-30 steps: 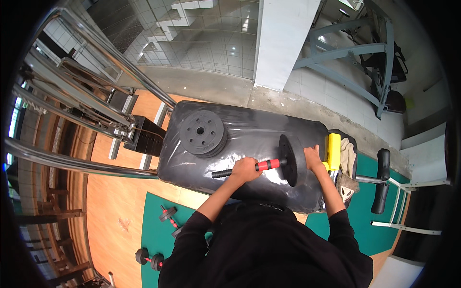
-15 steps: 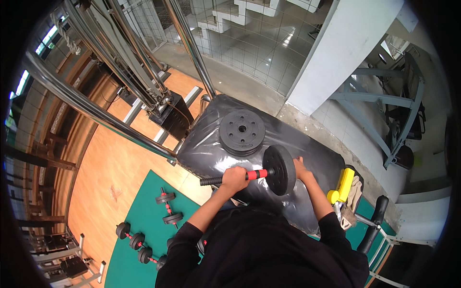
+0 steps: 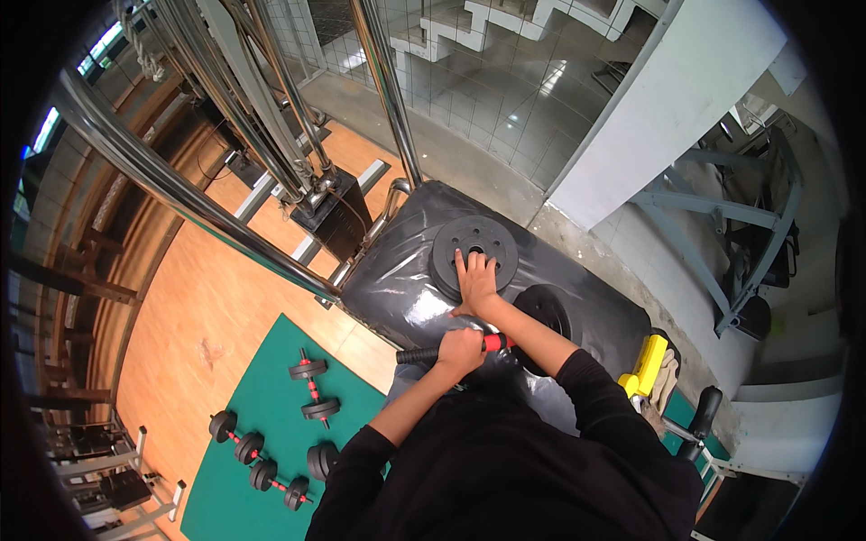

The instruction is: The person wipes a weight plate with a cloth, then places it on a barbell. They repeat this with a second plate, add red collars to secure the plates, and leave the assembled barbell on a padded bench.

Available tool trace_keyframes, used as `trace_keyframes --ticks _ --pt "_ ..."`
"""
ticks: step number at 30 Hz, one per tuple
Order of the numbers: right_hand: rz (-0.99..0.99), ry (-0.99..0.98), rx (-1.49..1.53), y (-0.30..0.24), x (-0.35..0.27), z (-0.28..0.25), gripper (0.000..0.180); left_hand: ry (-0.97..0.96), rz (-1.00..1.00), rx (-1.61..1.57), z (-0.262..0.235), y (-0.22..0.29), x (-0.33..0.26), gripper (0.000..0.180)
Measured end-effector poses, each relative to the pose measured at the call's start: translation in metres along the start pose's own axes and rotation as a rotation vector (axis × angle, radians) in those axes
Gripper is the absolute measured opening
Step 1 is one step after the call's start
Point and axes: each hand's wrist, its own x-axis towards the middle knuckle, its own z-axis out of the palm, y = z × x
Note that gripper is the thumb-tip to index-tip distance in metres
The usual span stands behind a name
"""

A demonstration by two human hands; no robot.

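My left hand [image 3: 462, 352] is wrapped round the grip of a dumbbell bar [image 3: 417, 356], which has a black threaded end and a red and black middle. A round black weight plate [image 3: 543, 311] sits on the bar's right end, partly covered by my right forearm. Farther off, my right hand [image 3: 476, 287] lies with fingers spread on the top of a stack of black weight plates [image 3: 501, 242]. Its fingertips touch the face near the centre hole. Both the stack and the dumbbell's plate are over a padded bench [image 3: 595, 307] in shiny black covering.
Several dumbbells with red bars [image 3: 314, 389] lie on a green mat [image 3: 257, 388] at the lower left. Chrome machine posts [image 3: 388, 90] rise beyond the bench's left end. Yellow objects [image 3: 646, 365] lie at its right end. A white pillar [image 3: 658, 117] stands behind.
My right hand has left the dumbbell's plate and moved left and away onto the plate stack. The dumbbell, still in my left hand, has its plate end lower, near the bench.
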Motion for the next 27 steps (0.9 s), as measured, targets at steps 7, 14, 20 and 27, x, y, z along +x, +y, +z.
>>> trace_keyframes --ticks 7,14,20,27 --pt "-0.154 0.240 0.126 0.024 0.023 0.057 0.102 -0.043 0.004 0.043 -0.003 0.004 0.007 0.021" --pt "-0.250 0.329 0.335 0.052 0.017 0.019 0.073 0.007 -0.075 -0.040 0.011 -0.014 -0.012 0.022" --pt "-0.110 0.216 0.973 0.102 0.021 -0.012 0.064 -0.005 -0.095 -0.055 0.016 -0.020 -0.013 0.028" --pt "0.194 0.192 1.923 0.175 -0.063 -0.035 0.055 0.009 -0.098 -0.065 0.024 -0.034 -0.015 0.031"
